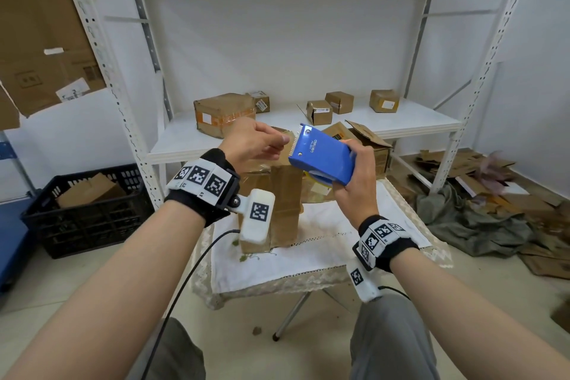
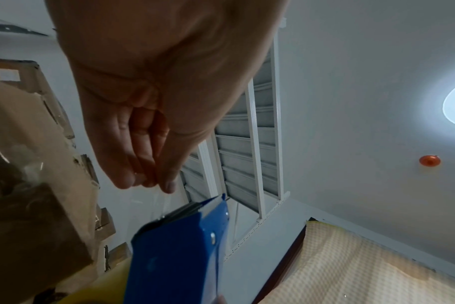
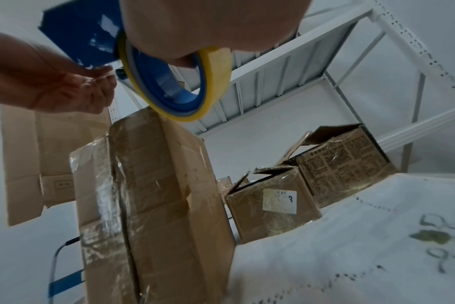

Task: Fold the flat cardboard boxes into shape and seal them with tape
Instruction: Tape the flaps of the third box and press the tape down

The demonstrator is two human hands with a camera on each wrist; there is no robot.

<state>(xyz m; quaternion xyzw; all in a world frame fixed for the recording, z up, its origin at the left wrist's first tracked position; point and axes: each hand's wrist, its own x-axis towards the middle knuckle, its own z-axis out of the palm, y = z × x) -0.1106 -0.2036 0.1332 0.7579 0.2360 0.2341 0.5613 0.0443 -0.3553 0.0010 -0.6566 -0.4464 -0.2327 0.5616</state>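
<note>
Cardboard, in one tall box point(image 1: 285, 194), stands upright on the white-clothed worktop point(image 1: 324, 244), with two open boxes point(image 3: 312, 185) just behind. Above it, of the two hands, the right hand point(image 1: 354, 182) is wrapped around one blue tape dispenser point(image 1: 322, 157); the left hand point(image 1: 253, 140) pinches the clear tape end at its blade. Five small boxes point(image 1: 319, 112) sit on the far shelf point(image 1: 401, 120).

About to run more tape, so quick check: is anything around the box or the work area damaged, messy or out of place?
Yes. Torn cardboard scraps and a crumpled grey cloth litter the floor at right. The tall box on the table carries wrinkled old tape. The open box behind it has ragged, bent flaps. The tape dispenser itself looks normal.
</note>
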